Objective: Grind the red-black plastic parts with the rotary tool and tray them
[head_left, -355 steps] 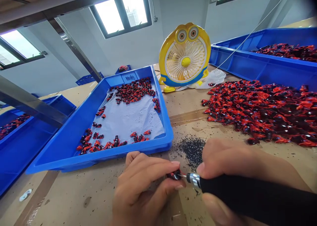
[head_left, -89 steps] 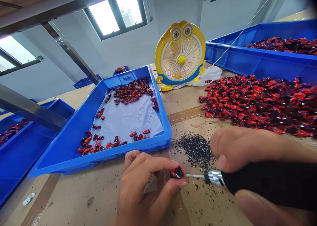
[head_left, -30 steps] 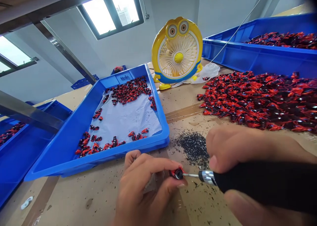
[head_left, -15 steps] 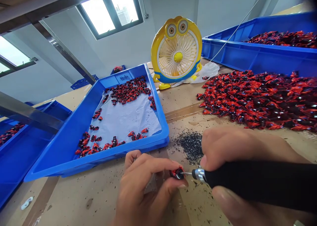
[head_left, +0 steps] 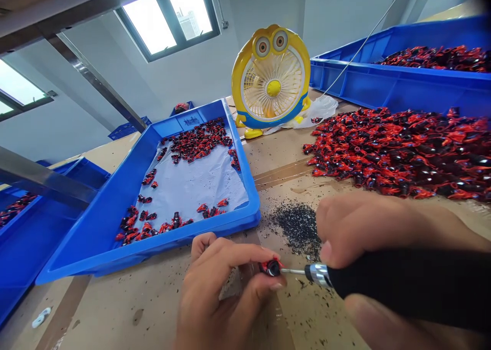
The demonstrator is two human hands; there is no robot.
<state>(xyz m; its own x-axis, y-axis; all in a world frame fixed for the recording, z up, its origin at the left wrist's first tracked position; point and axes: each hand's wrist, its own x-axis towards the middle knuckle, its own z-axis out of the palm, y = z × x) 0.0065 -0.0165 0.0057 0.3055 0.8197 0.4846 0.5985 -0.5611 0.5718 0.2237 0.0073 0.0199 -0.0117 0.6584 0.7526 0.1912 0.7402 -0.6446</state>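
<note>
My left hand (head_left: 226, 288) pinches a small red-and-black plastic part (head_left: 273, 267) between thumb and forefinger, low over the table. My right hand (head_left: 368, 237) is wrapped round a thick black handheld rotary tool (head_left: 406, 283) with a silver collar and a thin metal bit. The tool points left, and the bit's tip is at the part's right side; whether it touches is too small to tell. Just beyond the hands lies a patch of black shavings (head_left: 297, 227). A large heap of similar red-and-black parts (head_left: 406, 150) covers the table at the right.
A blue tray (head_left: 153, 255) with a white liner and scattered parts stands left of centre. Behind it is a yellow fan (head_left: 273, 88). Another blue bin (head_left: 399, 86) with parts stands at the back right, and more bins at far left. A metal post (head_left: 95, 81) slants across the left.
The rotary tool has drawn back slightly to the right, showing more of its bit. My left hand still holds the part, with the part's dark end turned a little.
</note>
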